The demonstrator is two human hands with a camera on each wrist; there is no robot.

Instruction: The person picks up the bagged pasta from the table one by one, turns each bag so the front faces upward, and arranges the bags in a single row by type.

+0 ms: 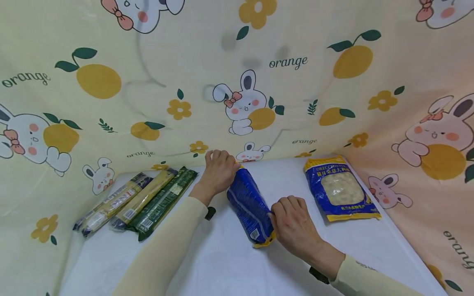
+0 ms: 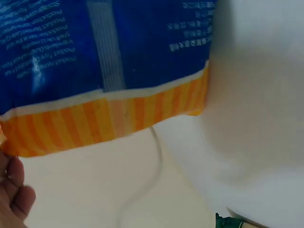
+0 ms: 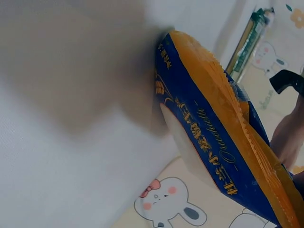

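Note:
A blue bag of pasta with yellow ends is held between both hands over the white table, tipped up on its side. My left hand grips its far yellow end, and my right hand pinches the near right corner. In the left wrist view the back of the bag shows printed text and a seam, with curled fingertips at the striped end's corner. The right wrist view has the crimped end and part of the front of the bag, close to the table; the right fingers are mostly hidden there.
A second blue-and-yellow orecchiette bag lies flat at the right. On the left, a green long pack lies beside a yellowish pack and a clear-and-dark pack. A rabbit-and-orange patterned curtain rises behind the white table.

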